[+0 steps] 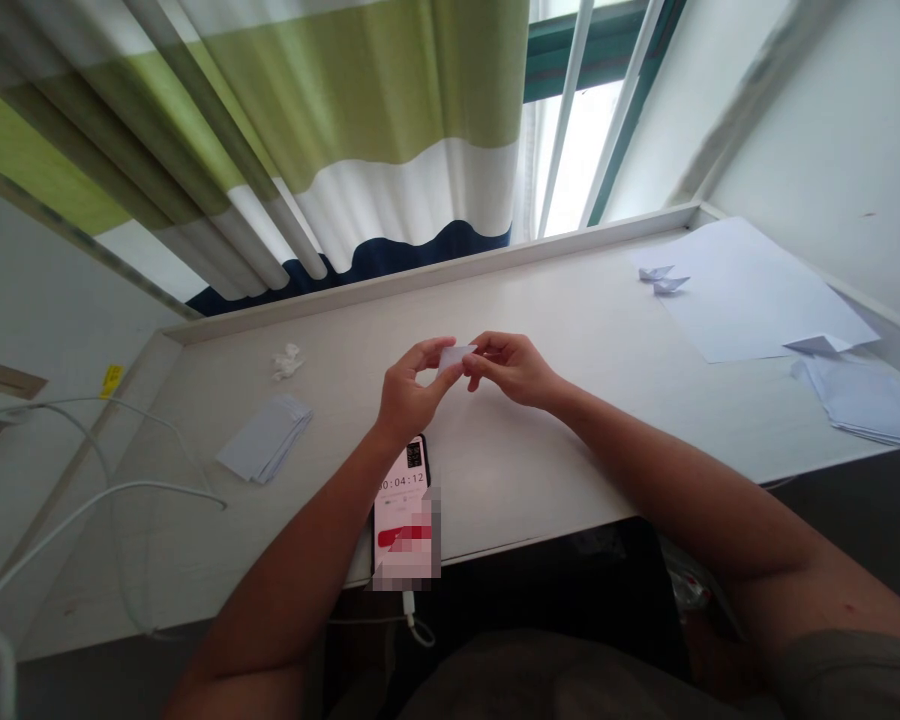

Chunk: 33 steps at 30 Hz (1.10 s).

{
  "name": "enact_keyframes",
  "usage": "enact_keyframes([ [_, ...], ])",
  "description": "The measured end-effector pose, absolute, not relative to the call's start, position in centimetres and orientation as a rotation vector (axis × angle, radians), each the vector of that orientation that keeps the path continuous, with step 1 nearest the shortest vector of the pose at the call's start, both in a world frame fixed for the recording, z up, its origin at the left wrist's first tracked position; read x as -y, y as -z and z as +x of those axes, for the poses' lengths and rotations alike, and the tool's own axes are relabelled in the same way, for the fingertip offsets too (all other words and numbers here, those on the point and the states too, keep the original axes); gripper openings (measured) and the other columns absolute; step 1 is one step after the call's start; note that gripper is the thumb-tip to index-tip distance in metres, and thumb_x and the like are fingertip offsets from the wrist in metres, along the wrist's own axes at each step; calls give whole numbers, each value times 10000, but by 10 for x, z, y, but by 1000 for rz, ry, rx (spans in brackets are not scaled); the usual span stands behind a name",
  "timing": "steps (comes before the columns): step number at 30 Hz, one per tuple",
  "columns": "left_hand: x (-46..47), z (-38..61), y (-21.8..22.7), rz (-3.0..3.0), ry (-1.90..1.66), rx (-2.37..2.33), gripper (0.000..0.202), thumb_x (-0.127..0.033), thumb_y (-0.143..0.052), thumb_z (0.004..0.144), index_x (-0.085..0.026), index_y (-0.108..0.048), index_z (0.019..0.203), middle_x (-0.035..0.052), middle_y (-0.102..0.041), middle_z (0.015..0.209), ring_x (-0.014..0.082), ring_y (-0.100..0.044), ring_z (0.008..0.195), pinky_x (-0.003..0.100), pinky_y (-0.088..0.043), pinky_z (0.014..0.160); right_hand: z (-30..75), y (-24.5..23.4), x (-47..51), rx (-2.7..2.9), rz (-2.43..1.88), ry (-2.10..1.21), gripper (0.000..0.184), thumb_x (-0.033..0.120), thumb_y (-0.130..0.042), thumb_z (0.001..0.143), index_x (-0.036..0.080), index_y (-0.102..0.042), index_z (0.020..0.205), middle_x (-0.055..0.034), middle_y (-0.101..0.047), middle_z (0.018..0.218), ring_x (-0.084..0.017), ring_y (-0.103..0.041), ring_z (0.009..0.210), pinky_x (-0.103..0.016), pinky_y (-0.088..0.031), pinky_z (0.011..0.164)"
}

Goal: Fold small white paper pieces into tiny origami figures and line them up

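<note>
A small piece of folded white paper (456,355) is held up between my two hands over the middle of the desk. My left hand (411,390) pinches its left side between thumb and fingers. At its right edge, the thumb and index finger of my right hand (514,368) close on the paper, while the other fingers curl below. Just under my left wrist lies a phone (401,510) with a timer on its screen, partly blurred out and partly behind my forearm.
Folded paper slips (266,438) and a crumpled tissue (287,362) lie left on the white desk (510,480). At right are two small folded paper figures (669,284), a large white sheet (750,290) and a paper stack (870,400). A white cable (105,495) loops at far left.
</note>
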<state>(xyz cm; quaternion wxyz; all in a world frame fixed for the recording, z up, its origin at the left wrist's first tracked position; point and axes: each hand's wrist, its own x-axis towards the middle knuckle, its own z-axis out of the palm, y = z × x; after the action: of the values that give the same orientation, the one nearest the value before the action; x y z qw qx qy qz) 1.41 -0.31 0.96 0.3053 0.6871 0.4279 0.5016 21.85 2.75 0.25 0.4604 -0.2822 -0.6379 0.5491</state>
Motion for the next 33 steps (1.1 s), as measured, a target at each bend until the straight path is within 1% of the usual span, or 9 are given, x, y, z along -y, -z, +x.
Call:
enact_keyframes([
  [5, 4, 20, -12, 1482, -1313, -962, 457, -455, -913, 862, -176, -765, 1192, 155, -807, 1312, 277, -784, 1215, 487, -597, 1140, 217, 0, -30, 1542, -705, -1319, 537, 691, -869, 829, 195, -672, 891, -8, -719, 780, -152, -707, 641, -322, -592, 622],
  [8, 4, 21, -13, 1416, -1289, -954, 477, -481, -918, 853, -163, -768, 1176, 165, -811, 1301, 289, -794, 1199, 498, -612, 1121, 218, -1, -30, 1563, -738, -1261, 538, 692, -876, 816, 191, -698, 895, -14, -735, 792, -154, -713, 633, -316, -578, 605],
  [12, 5, 21, -12, 1443, -1275, -967, 440, -467, -882, 896, -154, -774, 1185, 165, -817, 1285, 276, -811, 1147, 483, -638, 1077, 219, -5, -26, 1667, -820, -1143, 488, 660, -840, 869, 188, -725, 908, -35, -775, 819, -163, -730, 653, -322, -581, 634],
  [15, 5, 20, -11, 1496, -1264, -999, 431, -462, -862, 916, -159, -772, 1208, 162, -805, 1317, 274, -799, 1181, 483, -629, 1096, 221, -8, -23, 1731, -874, -1084, 462, 638, -813, 905, 185, -726, 935, -44, -785, 841, -176, -750, 681, -334, -589, 672],
  [20, 5, 17, -9, 1619, -1226, -1087, 465, -521, -814, 948, -177, -771, 1258, 160, -791, 1351, 289, -786, 1217, 501, -619, 1111, 223, -10, -22, 1830, -892, -1017, 439, 622, -738, 966, 183, -717, 971, -58, -795, 895, -182, -765, 702, -348, -589, 707],
  [23, 4, 15, -9, 1646, -1198, -1100, 493, -533, -813, 945, -177, -767, 1282, 165, -789, 1354, 292, -798, 1184, 488, -640, 1074, 225, -10, -23, 1891, -885, -962, 388, 566, -700, 1002, 179, -716, 993, -64, -800, 913, -177, -767, 711, -345, -587, 729],
  [27, 2, 11, -10, 1762, -1152, -1154, 505, -499, -845, 915, -186, -773, 1305, 146, -807, 1321, 280, -823, 1082, 470, -661, 1019, 226, -9, -23, 1928, -866, -909, 290, 462, -661, 1020, 179, -714, 982, -65, -801, 901, -180, -776, 713, -326, -583, 716],
  [30, 1, 10, -10, 1847, -1118, -1165, 459, -457, -816, 937, -193, -780, 1311, 124, -828, 1263, 271, -821, 1058, 451, -665, 988, 225, -8, -22, 1963, -874, -862, 244, 396, -617, 1024, 180, -720, 978, -60, -804, 882, -178, -765, 677, -325, -574, 705],
  [33, 1, 10, -10, 1895, -1127, -1182, 384, -410, -782, 957, -198, -794, 1276, 114, -836, 1228, 244, -811, 1010, 413, -667, 938, 223, -8, -21, 1997, -927, -795, 195, 343, -619, 1011, 184, -731, 1000, -61, -809, 878, -188, -760, 700, -322, -564, 706],
])
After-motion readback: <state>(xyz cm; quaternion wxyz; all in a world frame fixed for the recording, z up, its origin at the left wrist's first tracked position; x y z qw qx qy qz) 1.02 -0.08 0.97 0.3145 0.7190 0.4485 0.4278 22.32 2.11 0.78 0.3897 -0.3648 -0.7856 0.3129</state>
